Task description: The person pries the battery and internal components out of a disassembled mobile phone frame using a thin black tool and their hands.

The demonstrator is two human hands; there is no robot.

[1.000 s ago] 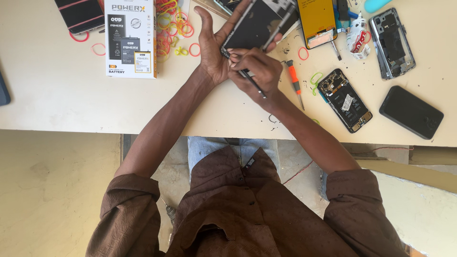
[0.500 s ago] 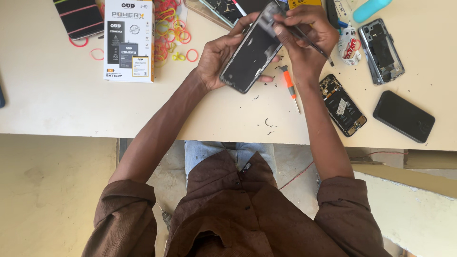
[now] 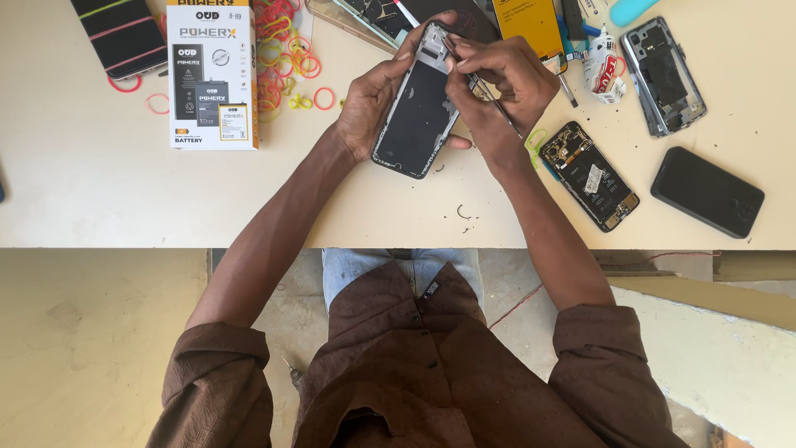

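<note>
My left hand [image 3: 375, 98] grips an opened dark phone frame [image 3: 414, 112] by its left edge, holding it tilted over the pale table [image 3: 99, 199]. My right hand [image 3: 496, 83] pinches a thin metal tool [image 3: 489, 91] whose tip rests at the frame's upper right edge. The phone's inside faces up, mostly black with a pale top section.
A white battery box [image 3: 211, 75] lies at the left beside coloured rubber bands [image 3: 282, 54]. Opened phones [image 3: 590, 176] [image 3: 663, 76] and a black phone [image 3: 706, 192] lie at the right. A yellow pack [image 3: 531, 25], a small bottle [image 3: 599, 73] and another phone [image 3: 120, 35] sit along the back.
Both hands have kept the phone frame over the table's back middle, turning it more upright. My right hand moved from the frame's top corner to its upper right edge with the tool.
</note>
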